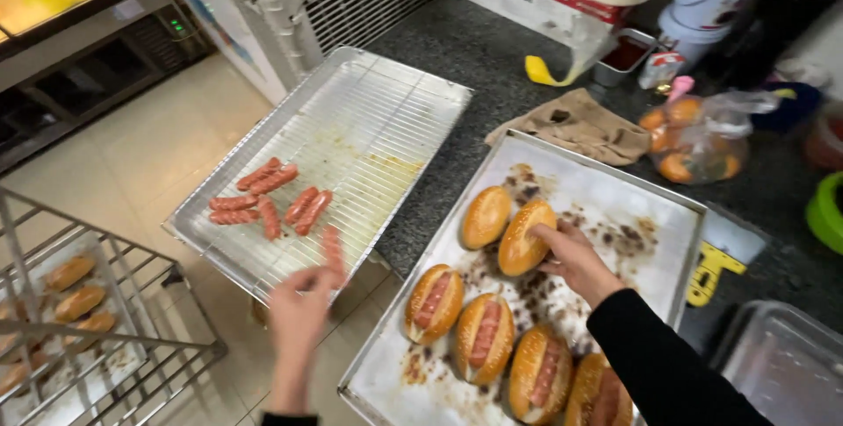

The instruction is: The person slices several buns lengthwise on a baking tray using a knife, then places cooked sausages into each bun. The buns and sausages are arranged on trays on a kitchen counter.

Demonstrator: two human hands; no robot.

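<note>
— On the wire rack (369,119), what has the left hand (297,312)?
— A sausage (333,250), seemingly pinched at the near edge; blurred. Right hand (575,255) grips a bun (524,237) mid-tray (650,215); cloth (580,123) lies beyond.

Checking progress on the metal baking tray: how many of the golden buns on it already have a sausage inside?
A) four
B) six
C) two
A: four split golden buns along the metal baking tray's near edge show a pink sausage, while two buns farther back show none; the right hand grips one of those.
</note>
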